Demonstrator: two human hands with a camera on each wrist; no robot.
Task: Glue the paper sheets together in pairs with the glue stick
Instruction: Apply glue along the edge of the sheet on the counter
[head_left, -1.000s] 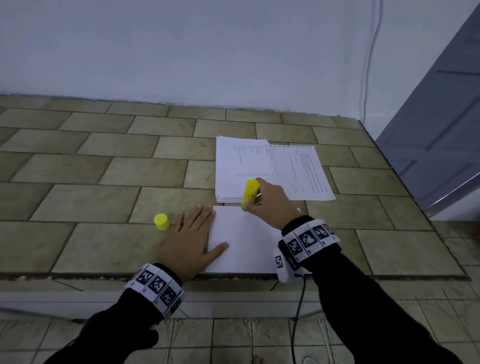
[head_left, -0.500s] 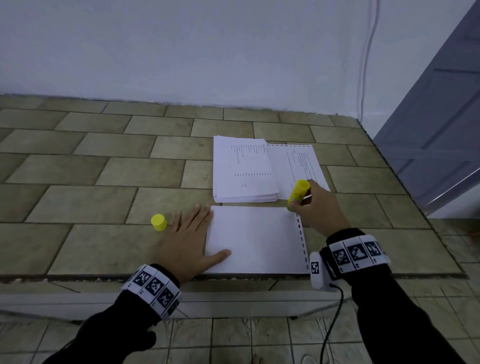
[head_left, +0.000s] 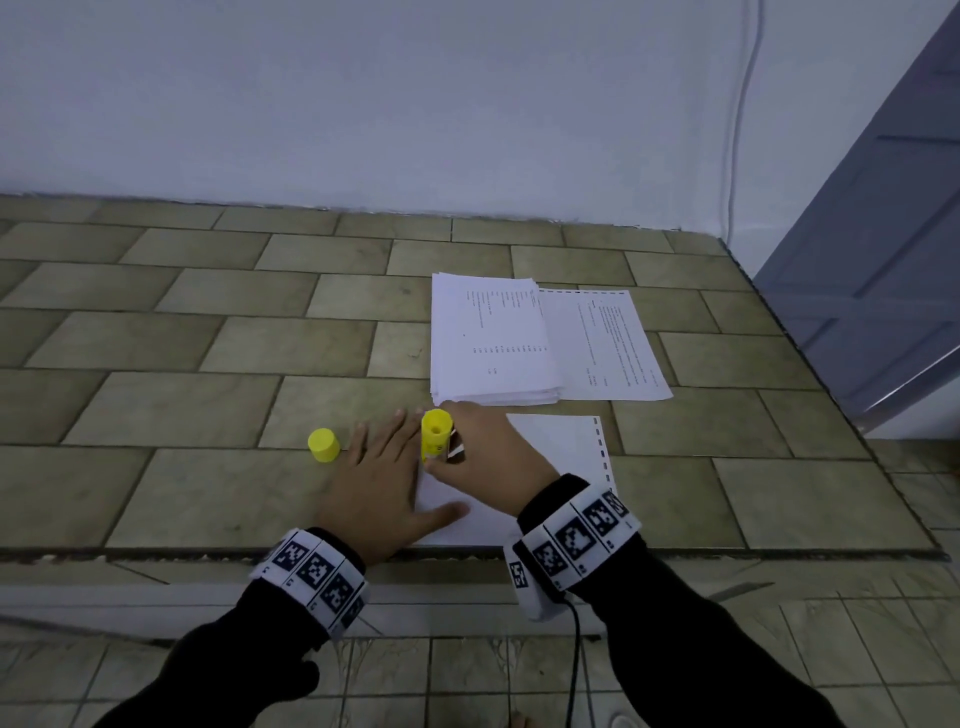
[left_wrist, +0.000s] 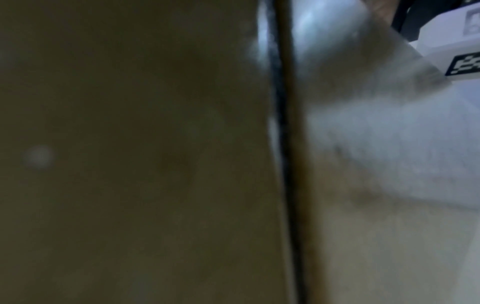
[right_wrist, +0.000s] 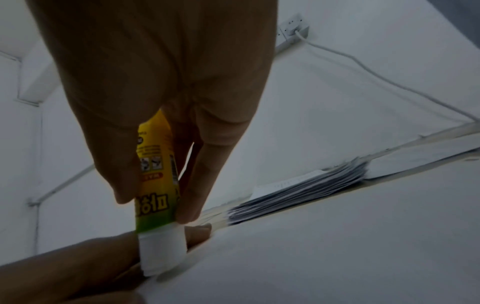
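A: What are the fingers doing?
B: The right hand (head_left: 485, 457) pinches the glue stick (head_left: 435, 435) upright, its white tip (right_wrist: 162, 255) on the blank sheet (head_left: 550, 452). The left hand (head_left: 382, 486) lies flat with fingers spread on the sheet's left edge.
A: What's nearby?
B: The left fingers (right_wrist: 78, 261) sit just beside the tip. The yellow cap (head_left: 323, 445) stands left of that hand; a paper stack (head_left: 493, 338) lies beyond, partly over a printed sheet (head_left: 613, 348), all on the tiled counter (head_left: 182, 364).
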